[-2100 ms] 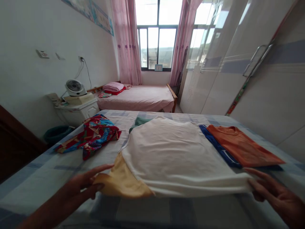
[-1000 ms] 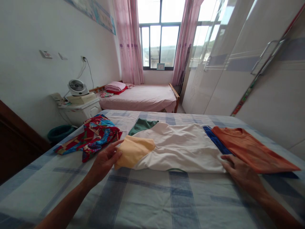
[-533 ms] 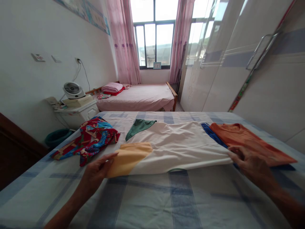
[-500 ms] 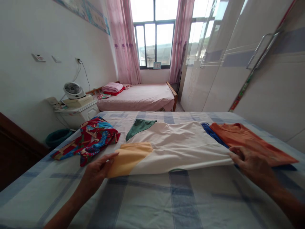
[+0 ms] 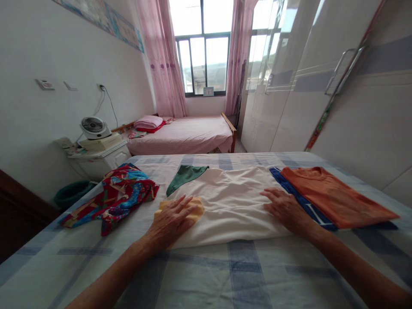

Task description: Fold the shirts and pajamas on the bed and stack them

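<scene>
A white shirt [image 5: 231, 201] with a green sleeve [image 5: 186, 178] and a yellow sleeve [image 5: 198, 208] lies spread across the bed. My left hand [image 5: 172, 219] rests flat over the yellow sleeve, fingers spread and hiding part of it. On the right part of the white cloth lies my right hand [image 5: 285, 210], its fingers apart. Just beyond that hand, an orange folded shirt [image 5: 334, 195] sits on top of dark blue folded clothing [image 5: 299, 201].
At the left of the checked bed [image 5: 206, 279] lies a crumpled red and blue patterned garment [image 5: 119, 193]. A fan [image 5: 95, 127] stands on a bedside cabinet [image 5: 109, 156]. Further back are a pink bed [image 5: 193, 133] and, to the right, a tall wardrobe [image 5: 299, 86].
Both hands have let go of the shirt's near edge corners and moved inward onto the cloth, now lying flat. The view has tilted slightly.
</scene>
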A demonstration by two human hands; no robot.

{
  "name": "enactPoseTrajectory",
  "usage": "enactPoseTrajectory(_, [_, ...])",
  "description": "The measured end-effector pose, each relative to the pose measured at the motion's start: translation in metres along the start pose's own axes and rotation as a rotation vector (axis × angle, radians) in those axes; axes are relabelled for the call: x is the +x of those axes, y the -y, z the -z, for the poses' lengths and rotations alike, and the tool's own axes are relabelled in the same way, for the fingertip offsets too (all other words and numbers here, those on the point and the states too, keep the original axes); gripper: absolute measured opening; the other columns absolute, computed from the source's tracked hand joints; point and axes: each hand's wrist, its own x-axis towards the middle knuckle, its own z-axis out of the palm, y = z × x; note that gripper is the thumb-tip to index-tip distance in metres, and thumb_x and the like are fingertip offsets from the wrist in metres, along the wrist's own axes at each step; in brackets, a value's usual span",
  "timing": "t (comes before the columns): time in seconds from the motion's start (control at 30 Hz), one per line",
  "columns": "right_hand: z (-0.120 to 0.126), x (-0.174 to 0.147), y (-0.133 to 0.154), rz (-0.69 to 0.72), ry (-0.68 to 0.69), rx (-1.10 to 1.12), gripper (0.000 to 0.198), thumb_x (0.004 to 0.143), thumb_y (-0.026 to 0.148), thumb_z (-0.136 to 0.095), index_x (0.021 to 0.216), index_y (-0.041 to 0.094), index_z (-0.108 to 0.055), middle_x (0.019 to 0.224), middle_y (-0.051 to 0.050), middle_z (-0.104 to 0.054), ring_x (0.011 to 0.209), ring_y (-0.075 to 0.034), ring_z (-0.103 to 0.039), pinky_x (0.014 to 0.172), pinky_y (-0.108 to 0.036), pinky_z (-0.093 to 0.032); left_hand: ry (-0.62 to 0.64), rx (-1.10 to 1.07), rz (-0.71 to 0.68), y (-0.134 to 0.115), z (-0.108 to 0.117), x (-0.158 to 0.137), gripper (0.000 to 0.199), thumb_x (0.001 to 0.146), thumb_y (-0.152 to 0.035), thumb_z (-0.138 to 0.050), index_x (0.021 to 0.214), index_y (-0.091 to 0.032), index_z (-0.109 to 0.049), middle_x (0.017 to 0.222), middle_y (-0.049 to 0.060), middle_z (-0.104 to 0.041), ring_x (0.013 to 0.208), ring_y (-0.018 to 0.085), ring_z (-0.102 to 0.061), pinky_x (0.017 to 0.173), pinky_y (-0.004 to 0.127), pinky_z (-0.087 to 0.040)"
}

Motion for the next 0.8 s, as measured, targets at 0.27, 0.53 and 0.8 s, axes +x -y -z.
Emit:
enactPoseTrajectory(0.27, [-0.026, 0.001, -0.056, -0.098, -0.029, -0.035, 0.036, 0.089, 0.025, -0.036, 0.113, 0.019, -0.062, 0.118, -0.01, -0.063, 0.11, -0.023, -0.058, 0.092, -0.037, -0.046, 0.045, -0.082, 0.158, 0.048, -0.001, 0.008, 0.041, 0.092, -0.038, -0.036, 0.121, -0.022, -0.061, 0.136, 0.007, -0.052, 0.125, 0.022, -0.049, 0.106, 0.037, -0.038])
enactPoseTrajectory(0.53, [-0.024, 0.093, -0.069, -0.181, 0.055, 0.007, 0.042, 0.086, 0.02, -0.036, 0.122, 0.016, -0.058, 0.126, -0.012, -0.059, 0.111, -0.022, -0.058, 0.095, -0.034, -0.043, -0.045, -0.134, 0.647, 0.118, 0.007, 0.097, 0.049, 0.085, -0.038, -0.041, 0.118, -0.007, -0.059, 0.125, 0.017, -0.06, 0.119, 0.025, -0.054, 0.1, 0.031, -0.039])
enactPoseTrajectory(0.8, [-0.063, 0.155, -0.093, -0.226, 0.167, -0.075, 0.05, 0.076, 0.007, -0.041, 0.121, 0.019, -0.06, 0.122, -0.012, -0.062, 0.113, -0.027, -0.053, 0.088, -0.041, -0.042, -0.081, -0.32, 0.785, 0.154, -0.02, 0.156, 0.032, 0.063, -0.039, -0.066, 0.08, -0.012, -0.066, 0.075, 0.01, -0.071, 0.082, 0.028, -0.066, 0.065, 0.028, -0.047])
